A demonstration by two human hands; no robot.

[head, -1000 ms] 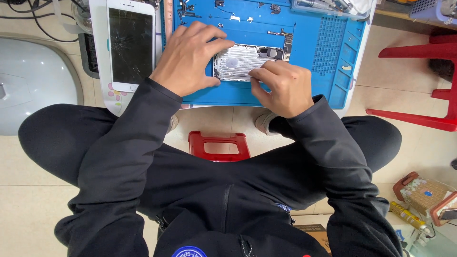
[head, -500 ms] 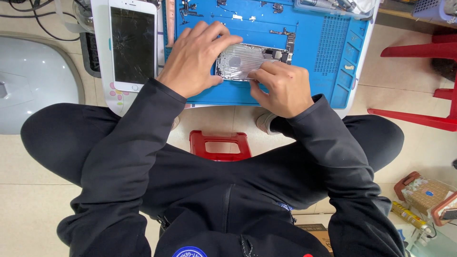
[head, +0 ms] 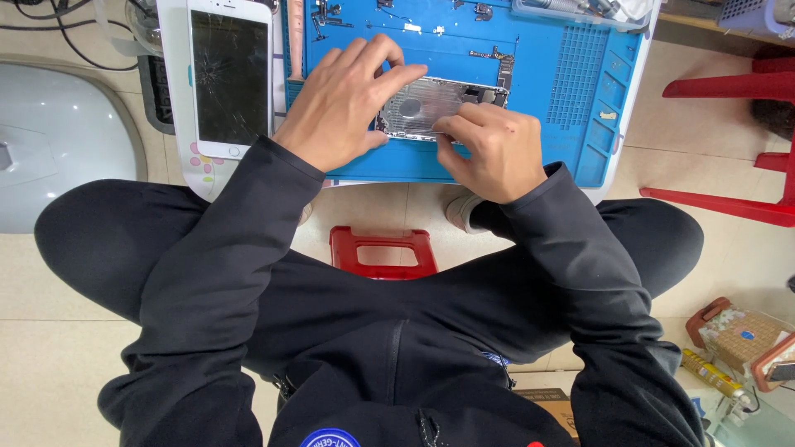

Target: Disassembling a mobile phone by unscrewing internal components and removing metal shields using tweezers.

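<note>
- Our left hand [head: 344,108] lies spread and flat, fingers splayed, pressing down on the left end of the opened phone shell [head: 443,106] and gripping nothing.
- Our right hand [head: 489,149] is curled, thumb and forefinger pinched together at the near edge of that shell; whether a small tool or part sits in the pinch we cannot tell, since the fingers hide it.
- The shell, silvery with its insides bare, rests between our two hands on the blue work mat [head: 571,99], touching both.
- Beyond our fingertips small loose parts [head: 480,12] lie scattered on the far part of the mat.
- Just left of our left hand a white phone with a cracked screen [head: 229,76] lies face up, apart from the shell.
- Below our wrists, between our knees, a red stool [head: 383,251] shows; more red plastic furniture [head: 729,141] stands well off to the right of our right hand.
- To do this well, we judge the left hand should keep even, flat pressure so the shell cannot slide on the mat.
- The right pinch should work low and close to the edge, with small moves rather than force, as the inner parts look thin and easily bent.
- We should keep our wrists clear of the loose parts so that none get swept off the mat.
</note>
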